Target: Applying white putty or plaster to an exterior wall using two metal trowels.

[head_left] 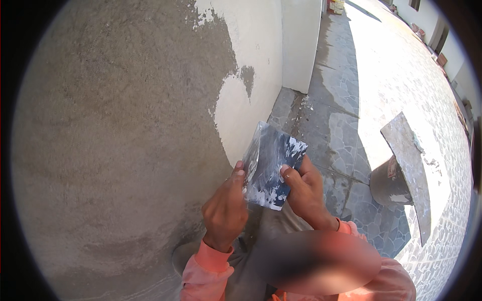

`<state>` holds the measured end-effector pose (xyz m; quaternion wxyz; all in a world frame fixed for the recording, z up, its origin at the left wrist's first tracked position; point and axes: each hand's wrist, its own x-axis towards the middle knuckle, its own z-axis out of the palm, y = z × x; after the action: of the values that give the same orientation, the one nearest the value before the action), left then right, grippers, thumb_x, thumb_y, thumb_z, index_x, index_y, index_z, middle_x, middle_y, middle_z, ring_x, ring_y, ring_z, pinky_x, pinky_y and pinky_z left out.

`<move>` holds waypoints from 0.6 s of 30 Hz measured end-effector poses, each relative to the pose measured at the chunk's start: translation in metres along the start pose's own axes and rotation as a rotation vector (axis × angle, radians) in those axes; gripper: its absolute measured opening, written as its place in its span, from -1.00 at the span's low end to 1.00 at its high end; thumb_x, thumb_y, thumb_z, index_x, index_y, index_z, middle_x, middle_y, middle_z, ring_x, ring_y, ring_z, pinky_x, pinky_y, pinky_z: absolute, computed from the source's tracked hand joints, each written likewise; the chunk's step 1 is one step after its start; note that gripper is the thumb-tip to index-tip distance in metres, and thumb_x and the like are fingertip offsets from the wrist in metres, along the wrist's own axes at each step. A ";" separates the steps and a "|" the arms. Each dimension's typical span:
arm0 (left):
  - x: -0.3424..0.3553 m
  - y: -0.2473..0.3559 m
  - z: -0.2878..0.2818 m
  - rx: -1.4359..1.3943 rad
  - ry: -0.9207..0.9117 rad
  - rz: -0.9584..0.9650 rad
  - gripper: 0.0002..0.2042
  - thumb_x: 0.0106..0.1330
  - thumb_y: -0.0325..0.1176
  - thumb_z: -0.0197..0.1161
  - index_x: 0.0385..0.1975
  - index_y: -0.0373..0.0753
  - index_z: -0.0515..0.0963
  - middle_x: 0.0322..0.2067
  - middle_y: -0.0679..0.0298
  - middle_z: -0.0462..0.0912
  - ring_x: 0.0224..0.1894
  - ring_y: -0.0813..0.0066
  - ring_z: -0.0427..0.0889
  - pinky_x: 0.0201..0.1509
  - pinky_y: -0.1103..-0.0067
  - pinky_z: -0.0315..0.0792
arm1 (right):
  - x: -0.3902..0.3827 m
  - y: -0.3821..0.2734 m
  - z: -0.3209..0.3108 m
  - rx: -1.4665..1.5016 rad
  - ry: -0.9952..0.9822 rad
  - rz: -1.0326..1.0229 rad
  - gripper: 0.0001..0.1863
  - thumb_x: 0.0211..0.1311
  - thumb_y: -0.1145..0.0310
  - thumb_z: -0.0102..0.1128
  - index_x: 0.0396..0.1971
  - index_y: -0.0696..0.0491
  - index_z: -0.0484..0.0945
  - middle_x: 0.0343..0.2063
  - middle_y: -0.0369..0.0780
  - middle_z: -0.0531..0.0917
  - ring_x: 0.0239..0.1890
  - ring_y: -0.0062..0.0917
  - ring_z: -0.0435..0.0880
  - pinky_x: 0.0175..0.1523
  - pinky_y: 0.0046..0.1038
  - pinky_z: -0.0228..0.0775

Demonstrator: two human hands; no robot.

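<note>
The left hand point(226, 213) pinches the left edge of the blade point(268, 160); the right hand point(307, 193) clamps its right side, thumb on the face, beside the wall point(125, 100). Wet smears could let it slip or nick a finger. A knock could tip the board point(411, 170) off the bucket point(389, 183), whose mouth is hidden. Whether the blade is 1 sheet or 2 is unclear.

Left hand point(226, 210) and right hand point(307, 193) hold a white-smeared scraper point(268, 163). Toward three o'clock stands a bucket point(385, 184) — a board point(412, 173) on top.
</note>
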<state>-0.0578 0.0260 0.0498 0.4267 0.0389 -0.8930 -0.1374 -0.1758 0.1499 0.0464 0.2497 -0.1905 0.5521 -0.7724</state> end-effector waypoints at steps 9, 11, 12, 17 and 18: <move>-0.034 -0.012 -0.029 0.173 -0.245 -0.218 -0.63 0.09 -0.71 0.12 -0.04 -0.44 0.46 -0.32 -0.02 0.66 -0.38 0.17 0.69 -0.38 0.46 0.53 | 0.055 -0.002 -0.027 0.494 -0.029 0.146 -0.66 0.21 0.58 -0.10 0.01 0.24 0.36 -0.16 -0.15 0.57 -0.20 -0.53 0.61 -0.04 -0.41 0.52; -0.044 -0.015 -0.044 0.240 -0.215 -0.333 -0.70 0.16 -0.61 0.13 -0.07 -0.43 0.48 -0.36 -0.02 0.64 -0.44 0.16 0.66 -0.43 0.44 0.49 | 0.085 0.004 -0.040 0.442 -0.046 0.106 -0.69 0.26 0.57 -0.10 0.01 0.22 0.37 -0.16 -0.17 0.56 -0.18 -0.51 0.60 0.01 -0.39 0.50; -0.047 -0.017 -0.053 0.235 -0.215 -0.329 -0.70 0.16 -0.61 0.13 -0.07 -0.43 0.48 -0.36 -0.02 0.64 -0.44 0.16 0.66 -0.43 0.44 0.49 | 0.106 0.012 -0.048 0.417 -0.018 0.025 -0.70 0.28 0.55 -0.09 0.00 0.22 0.38 -0.16 -0.19 0.56 -0.17 -0.51 0.60 0.03 -0.37 0.48; -0.049 -0.031 -0.121 0.508 -0.092 -0.030 -0.75 0.30 -0.41 0.05 -0.15 -0.47 0.48 -0.34 0.00 0.67 -0.53 0.15 0.64 -0.43 0.42 0.48 | 0.237 0.063 -0.076 0.040 0.129 -0.193 -0.75 0.36 0.47 -0.06 -0.02 0.18 0.44 -0.22 -0.29 0.57 -0.26 -0.63 0.51 -0.12 -0.53 0.38; -0.050 -0.036 -0.131 0.549 -0.104 -0.007 -0.75 0.31 -0.39 0.03 -0.17 -0.47 0.47 -0.33 0.01 0.67 -0.53 0.16 0.64 -0.44 0.44 0.48 | 0.266 0.072 -0.086 -0.138 0.197 -0.257 -0.74 0.33 0.44 -0.07 -0.05 0.20 0.45 -0.29 -0.26 0.59 -0.30 -0.60 0.51 -0.15 -0.49 0.39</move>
<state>0.0734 -0.0269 0.0813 0.3535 0.1491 -0.9173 0.1063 -0.4263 0.0375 -0.0443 0.0798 -0.1994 0.5967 -0.7732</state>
